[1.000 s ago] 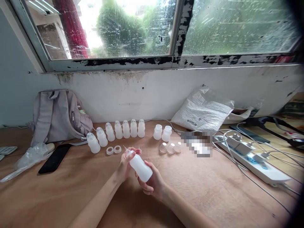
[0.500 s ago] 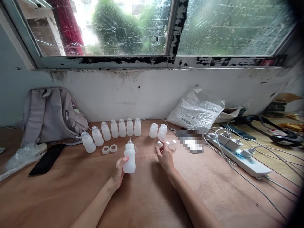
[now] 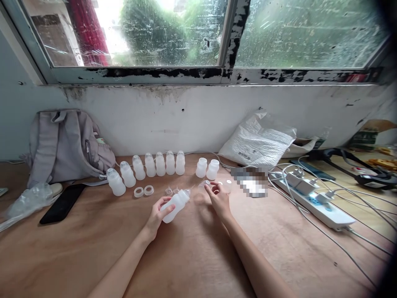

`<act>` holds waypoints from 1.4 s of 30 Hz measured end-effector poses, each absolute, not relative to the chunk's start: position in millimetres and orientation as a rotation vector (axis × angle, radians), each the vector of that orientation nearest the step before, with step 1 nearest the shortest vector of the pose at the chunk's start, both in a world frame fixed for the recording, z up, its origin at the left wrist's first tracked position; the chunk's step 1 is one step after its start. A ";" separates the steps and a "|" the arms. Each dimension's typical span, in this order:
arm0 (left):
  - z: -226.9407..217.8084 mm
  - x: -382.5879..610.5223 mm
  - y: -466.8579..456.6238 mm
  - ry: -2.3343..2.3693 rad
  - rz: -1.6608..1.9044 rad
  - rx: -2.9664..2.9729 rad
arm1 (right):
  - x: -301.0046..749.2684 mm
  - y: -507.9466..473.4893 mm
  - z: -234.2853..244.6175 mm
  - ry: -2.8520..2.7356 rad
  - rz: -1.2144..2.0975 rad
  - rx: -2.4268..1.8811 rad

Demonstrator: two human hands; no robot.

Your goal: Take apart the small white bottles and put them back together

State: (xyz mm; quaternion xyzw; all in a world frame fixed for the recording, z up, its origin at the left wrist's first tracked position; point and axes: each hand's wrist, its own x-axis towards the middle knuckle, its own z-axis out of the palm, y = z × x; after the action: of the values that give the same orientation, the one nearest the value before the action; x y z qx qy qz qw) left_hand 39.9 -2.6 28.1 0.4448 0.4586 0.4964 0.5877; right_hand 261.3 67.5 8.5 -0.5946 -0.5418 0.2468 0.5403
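My left hand [image 3: 157, 216] is wrapped round a white baby bottle [image 3: 174, 207], which tilts so that its clear nipple points right. My right hand [image 3: 219, 198] pinches a clear bottle cap [image 3: 204, 185] just off the nipple's tip, slightly above the table. Two more clear caps [image 3: 228, 186] lie behind the right fingers, partly covered. Left of the held bottle are two white collar rings [image 3: 144, 191]. Loose nipples [image 3: 168, 191] rest on the wood behind the bottle. At the back stand several capped bottles [image 3: 150, 165] in a row, and two open bottles [image 3: 207, 169] farther right.
A grey backpack [image 3: 66, 145], a black phone [image 3: 62, 203] and a crumpled plastic bag [image 3: 31, 203] occupy the left. Toward the right are a silver mailing bag [image 3: 259, 138], a power strip [image 3: 319, 205] with trailing cables, and a black headset [image 3: 347, 165]. A wall and window rise behind.
The held bottle has gone from upright to tilted right, uncovering the nipples behind it. My right hand has taken a cap and brought it slightly left, toward the bottle.
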 end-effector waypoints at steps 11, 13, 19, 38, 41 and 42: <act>25.4 41.9 -1.5 1.140 1.144 1.093 | 225.5 39.6 24.0 -0.915 1.255 -0.877; 25.3 42.4 -1.7 1.146 1.144 1.103 | 220.8 36.2 23.0 -0.972 1.263 -0.877; 22.9 43.4 -0.8 1.155 1.145 1.143 | 217.5 34.4 20.6 -1.036 1.250 -0.878; 24.1 41.4 -2.4 1.143 1.073 1.202 | 228.7 34.7 26.7 -0.906 1.390 -0.958; 25.1 41.4 -3.6 1.101 1.013 1.235 | 233.6 37.9 31.2 -0.825 1.572 -0.984; 25.0 41.5 -3.9 1.088 1.000 1.243 | 234.1 38.4 32.3 -0.808 1.660 -0.976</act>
State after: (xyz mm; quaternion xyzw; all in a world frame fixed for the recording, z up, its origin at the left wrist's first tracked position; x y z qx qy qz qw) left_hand 41.5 -3.9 25.0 0.5295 0.4631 0.4260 0.5689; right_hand 234.1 38.4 32.3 -0.4041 -0.3345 0.6872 0.5025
